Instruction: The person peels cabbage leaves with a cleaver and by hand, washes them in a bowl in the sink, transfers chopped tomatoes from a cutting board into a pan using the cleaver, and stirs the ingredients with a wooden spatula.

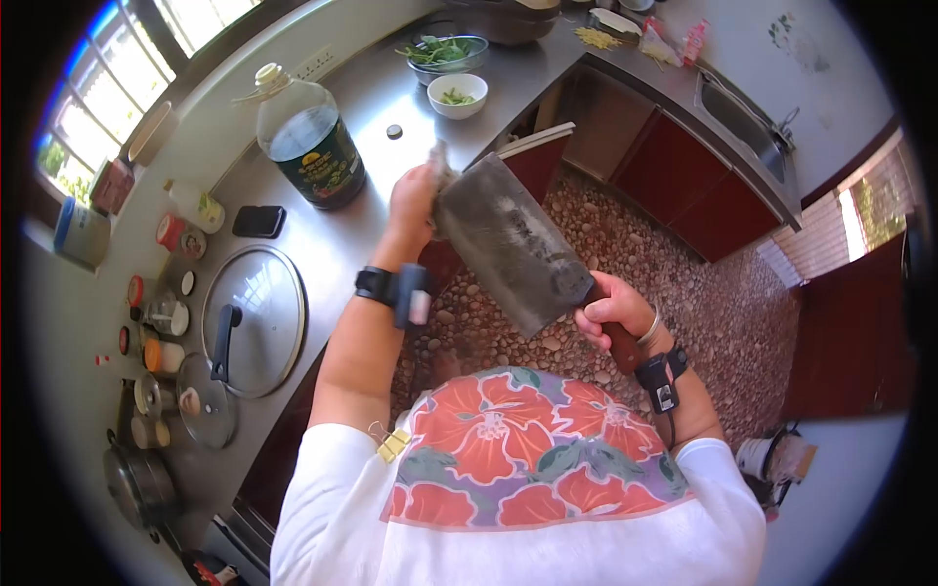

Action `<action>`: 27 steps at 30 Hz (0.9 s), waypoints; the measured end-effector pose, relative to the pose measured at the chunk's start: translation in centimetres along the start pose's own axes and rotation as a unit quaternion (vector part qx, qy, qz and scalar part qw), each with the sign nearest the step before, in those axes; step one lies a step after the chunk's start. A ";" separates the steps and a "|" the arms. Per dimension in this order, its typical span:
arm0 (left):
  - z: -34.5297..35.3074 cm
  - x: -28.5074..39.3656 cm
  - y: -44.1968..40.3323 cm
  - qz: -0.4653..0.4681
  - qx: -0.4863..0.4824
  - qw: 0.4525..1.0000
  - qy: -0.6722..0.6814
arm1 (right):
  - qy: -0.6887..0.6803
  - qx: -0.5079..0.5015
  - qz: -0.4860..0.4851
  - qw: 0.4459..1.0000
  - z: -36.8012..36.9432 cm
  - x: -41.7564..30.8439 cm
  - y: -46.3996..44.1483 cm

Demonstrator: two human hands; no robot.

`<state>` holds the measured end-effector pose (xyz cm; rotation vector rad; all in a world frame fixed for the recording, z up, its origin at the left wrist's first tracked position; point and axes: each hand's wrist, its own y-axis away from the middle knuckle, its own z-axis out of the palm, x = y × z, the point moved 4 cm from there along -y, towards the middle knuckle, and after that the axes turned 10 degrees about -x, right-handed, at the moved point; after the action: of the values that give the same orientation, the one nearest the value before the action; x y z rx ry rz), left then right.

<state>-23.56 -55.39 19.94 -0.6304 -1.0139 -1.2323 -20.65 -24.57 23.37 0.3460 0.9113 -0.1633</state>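
My right hand [620, 311] is wrapped round the brown handle of a cleaver [513, 239]. Its broad dark grey blade slants up and to the left, over the floor in front of my body. At the blade's far upper-left end is my left hand [412, 205], fingers closed on a greyish cloth [445, 174]. The cloth is blurred and lies against or very close to the blade edge; contact is hard to confirm. The blade and cloth partly hide my left fingers. A floral apron covers my front.
On the steel counter stand a large oil bottle [318, 146], a phone [259, 222], a glass lid [254, 320] and a small cap [394, 131]. Farther back are a white bowl [457, 112] and a bowl of greens [445, 68]. A cabinet door [537, 161] hangs open beyond the blade.
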 end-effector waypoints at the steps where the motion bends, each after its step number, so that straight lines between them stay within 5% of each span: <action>1: -0.7 -0.3 -0.7 0.031 -0.072 0.979 0.189 | -0.029 -0.015 -0.010 0.999 0.2 0.1 -0.6; 2: -1.5 -0.5 -1.3 0.061 -0.142 0.917 0.367 | -0.051 -0.027 -0.013 0.998 0.3 0.3 -1.5; 5: 0.3 -0.2 1.4 0.060 -0.195 0.860 0.467 | -0.069 -0.029 -0.015 0.997 -0.2 1.4 -5.4; 10: 1.6 -6.4 5.3 -0.068 -0.227 0.819 0.523 | -0.065 0.037 -0.031 0.997 -3.3 2.5 -13.1; 15: -7.7 -8.5 8.1 -0.119 -0.051 0.910 0.394 | -0.038 0.048 0.001 0.998 -6.1 3.4 -20.4; 18: -13.9 -3.9 9.2 0.036 0.106 0.992 0.062 | -0.036 0.083 -0.012 0.996 -7.8 4.6 -26.3; 19: -16.5 -3.1 9.1 0.076 0.133 0.966 -0.207 | -0.055 0.093 -0.015 0.994 -8.3 5.0 -28.7; 20: -18.8 -3.2 8.6 0.114 0.147 0.869 -0.459 | -0.073 0.102 -0.021 0.992 -8.4 5.3 -30.5; 24: -17.4 -6.6 8.0 0.122 0.015 0.614 -0.780 | -0.056 0.174 0.116 0.976 -9.3 7.4 -38.1; 27: -16.4 -6.6 7.4 0.088 0.001 0.632 -0.770 | 0.047 0.200 0.097 0.974 -8.2 6.5 -41.5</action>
<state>-11.86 -64.42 7.71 -1.8518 -2.2300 -0.2095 -34.57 -60.24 4.35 0.8204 0.9303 -0.1509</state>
